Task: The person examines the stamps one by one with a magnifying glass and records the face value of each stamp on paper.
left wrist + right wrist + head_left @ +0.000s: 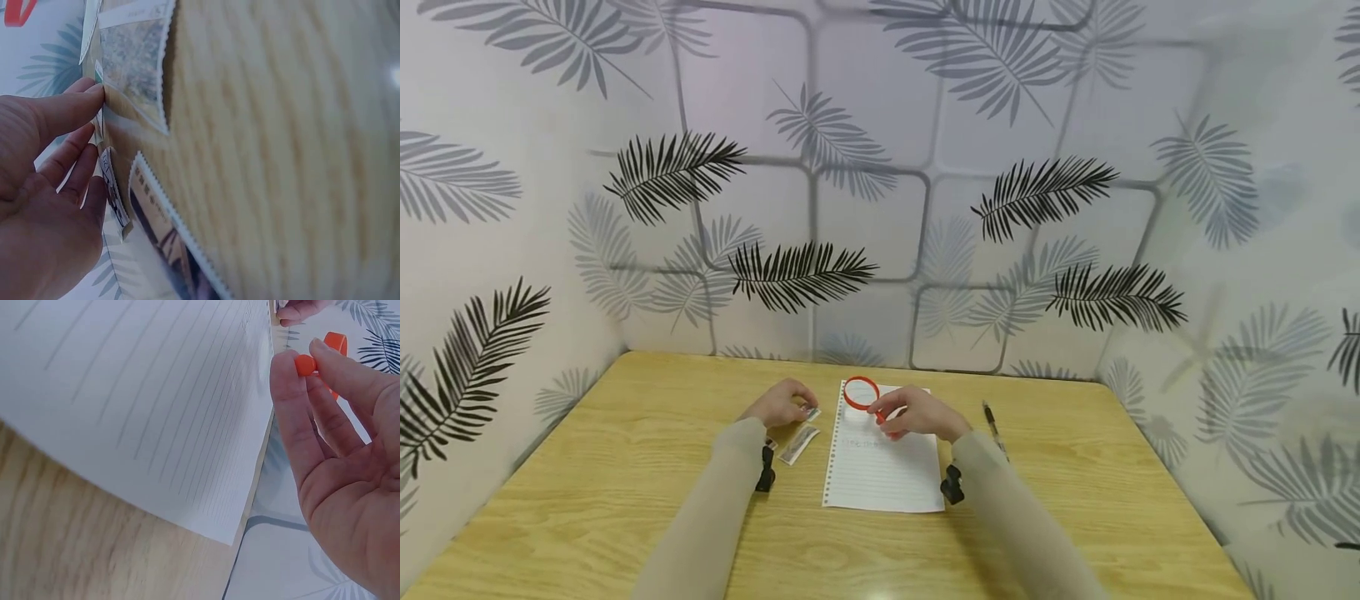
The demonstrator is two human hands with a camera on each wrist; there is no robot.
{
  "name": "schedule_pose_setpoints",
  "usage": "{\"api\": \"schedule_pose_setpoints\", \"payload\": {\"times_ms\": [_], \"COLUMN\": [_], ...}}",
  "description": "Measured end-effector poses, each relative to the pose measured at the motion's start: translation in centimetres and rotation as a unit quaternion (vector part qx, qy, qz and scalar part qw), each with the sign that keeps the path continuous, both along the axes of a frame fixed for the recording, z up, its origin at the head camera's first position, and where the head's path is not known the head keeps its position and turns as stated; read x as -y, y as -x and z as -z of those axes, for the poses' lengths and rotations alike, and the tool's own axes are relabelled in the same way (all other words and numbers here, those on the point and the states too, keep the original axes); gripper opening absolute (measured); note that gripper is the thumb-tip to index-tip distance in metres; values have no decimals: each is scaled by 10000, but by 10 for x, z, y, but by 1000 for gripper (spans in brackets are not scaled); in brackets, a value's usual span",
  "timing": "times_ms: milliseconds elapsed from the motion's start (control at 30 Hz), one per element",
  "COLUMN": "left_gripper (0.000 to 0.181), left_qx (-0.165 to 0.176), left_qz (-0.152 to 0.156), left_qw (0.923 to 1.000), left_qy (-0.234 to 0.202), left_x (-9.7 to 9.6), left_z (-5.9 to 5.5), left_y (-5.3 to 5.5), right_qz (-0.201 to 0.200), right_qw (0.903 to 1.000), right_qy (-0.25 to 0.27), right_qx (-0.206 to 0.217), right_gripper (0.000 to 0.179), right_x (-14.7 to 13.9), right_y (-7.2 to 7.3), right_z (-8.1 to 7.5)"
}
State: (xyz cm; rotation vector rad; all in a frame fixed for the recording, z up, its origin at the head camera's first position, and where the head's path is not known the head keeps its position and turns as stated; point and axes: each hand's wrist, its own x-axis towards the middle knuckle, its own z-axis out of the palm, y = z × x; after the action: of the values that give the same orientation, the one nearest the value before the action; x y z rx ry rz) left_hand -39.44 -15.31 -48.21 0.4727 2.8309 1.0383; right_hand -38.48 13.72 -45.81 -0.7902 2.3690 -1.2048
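Observation:
In the head view, a red magnifying glass (861, 393) is held over the upper part of a lined sheet of paper (883, 479). My right hand (917, 413) pinches its handle; the right wrist view shows the round handle end (305, 365) between thumb and fingertips. Left of the sheet, my left hand (784, 403) pinches a small postage stamp (810, 413) low over the table, mostly hidden by the fingers. Nearby lie other stamps with toothed edges: a greyish one (134, 59), a brown one (165, 228) and a small dark one (112, 187).
A black pen (995, 427) lies on the wooden table (587, 500), right of the sheet. Faint handwriting (859, 443) shows on the paper. A wall with a leaf pattern (865, 217) closes off the table's far edge and sides.

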Motion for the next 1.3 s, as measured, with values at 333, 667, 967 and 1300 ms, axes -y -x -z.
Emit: {"api": "schedule_pose_setpoints", "payload": {"times_ms": [333,667,967,1300], "left_gripper": [24,23,20,8], "left_qx": [125,-27,-132,-135], "left_qz": [-193,-70,80,17], "left_qw": [9997,9999,9999,9999], "left_qy": [-123,-102,-55,-52], "left_x": [-2,-3,-1,-2], "left_z": [-2,-2,-2,-2], "left_y": [-3,-7,-5,-4], "right_qz": [-169,-266,-318,-416], "right_qw": [9998,9996,9994,9959], "right_qy": [-42,-55,-97,-532], "right_qx": [94,13,-30,-600], "right_gripper": [33,33,33,23], "right_x": [18,33,43,54], "right_y": [0,-3,-3,-3], "right_z": [-2,-4,0,2]}}
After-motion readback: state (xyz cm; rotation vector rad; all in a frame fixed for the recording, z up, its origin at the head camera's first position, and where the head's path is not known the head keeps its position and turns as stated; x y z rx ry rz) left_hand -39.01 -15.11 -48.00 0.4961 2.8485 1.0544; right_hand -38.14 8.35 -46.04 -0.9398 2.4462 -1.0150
